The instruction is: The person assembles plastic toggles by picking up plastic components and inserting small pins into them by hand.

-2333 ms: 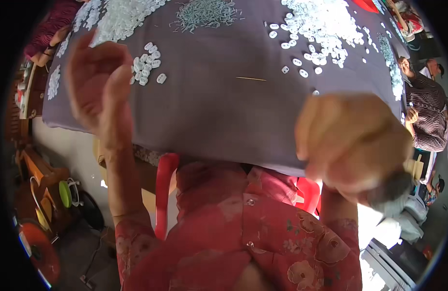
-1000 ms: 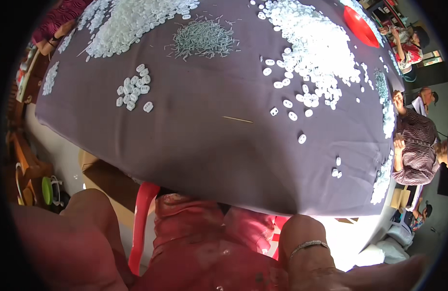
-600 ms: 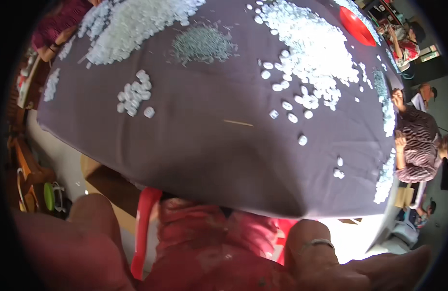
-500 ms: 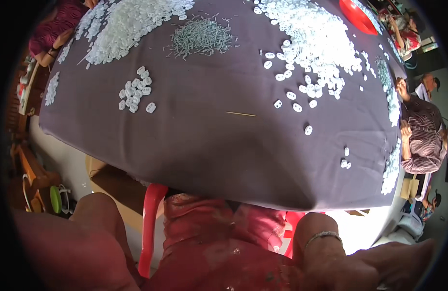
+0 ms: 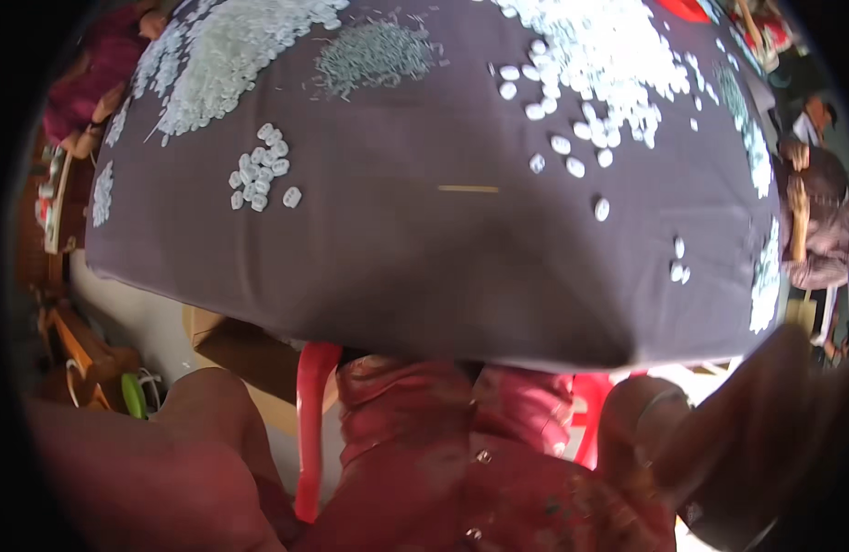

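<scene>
At the lower right my right hand (image 5: pixel 746 419) is raised off the table's near right corner. Motion smears its fingers, so I cannot make out whether they hold anything. A bracelet (image 5: pixel 662 397) circles the wrist. My left arm (image 5: pixel 199 432) is bent at the lower left, its hand out of sight. On the dark tablecloth (image 5: pixel 378 248) a thin tan stick (image 5: pixel 469 189) lies alone near the middle. Left of it sits a small cluster of white oval pieces (image 5: pixel 259 170). Several more white pieces (image 5: pixel 574 167) are scattered toward the right, below a large heap.
Large white heaps (image 5: pixel 227 60) (image 5: pixel 618 55) lie at the far left and far right, with a grey-green pile of short slivers (image 5: pixel 374 57) between. A red bowl (image 5: pixel 687 7) stands far right. Other people (image 5: pixel 98 69) (image 5: pixel 815 212) sit at both sides. A cardboard box (image 5: pixel 259 359) is below the table.
My right hand has lifted upward on the right side and is blurred. The whole view has shifted slightly. The pieces and the stick keep their places on the cloth.
</scene>
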`<action>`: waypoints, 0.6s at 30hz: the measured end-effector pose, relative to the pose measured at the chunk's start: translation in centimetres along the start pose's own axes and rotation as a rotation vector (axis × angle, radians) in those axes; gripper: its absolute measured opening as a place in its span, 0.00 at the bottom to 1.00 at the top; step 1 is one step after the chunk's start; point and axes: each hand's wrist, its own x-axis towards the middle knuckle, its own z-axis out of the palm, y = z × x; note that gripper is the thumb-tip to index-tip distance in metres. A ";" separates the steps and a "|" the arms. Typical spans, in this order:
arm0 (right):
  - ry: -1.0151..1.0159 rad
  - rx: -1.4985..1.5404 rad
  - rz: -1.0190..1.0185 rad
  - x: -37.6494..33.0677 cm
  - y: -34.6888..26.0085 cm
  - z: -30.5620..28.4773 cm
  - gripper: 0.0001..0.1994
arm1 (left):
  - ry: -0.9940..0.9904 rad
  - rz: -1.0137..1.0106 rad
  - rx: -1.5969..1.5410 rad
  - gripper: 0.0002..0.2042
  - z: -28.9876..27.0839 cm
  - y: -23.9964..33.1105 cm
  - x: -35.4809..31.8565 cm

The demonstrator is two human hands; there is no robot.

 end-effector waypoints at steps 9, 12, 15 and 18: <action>0.100 -0.005 -0.067 -1.5 -4.4 -6.2 0.17 | -0.002 -0.028 -0.081 0.14 0.8 -0.7 0.2; 0.132 -0.048 -0.065 2.9 -0.2 -3.3 0.17 | 0.022 -0.048 -0.149 0.14 1.1 -0.2 0.0; 0.186 -0.349 -0.142 3.2 3.7 -4.3 0.16 | 0.053 -0.036 -0.159 0.14 -1.5 -0.1 0.3; 0.298 -0.535 -0.070 2.8 6.6 -7.2 0.10 | 0.082 -0.041 -0.214 0.14 -0.6 -1.2 0.5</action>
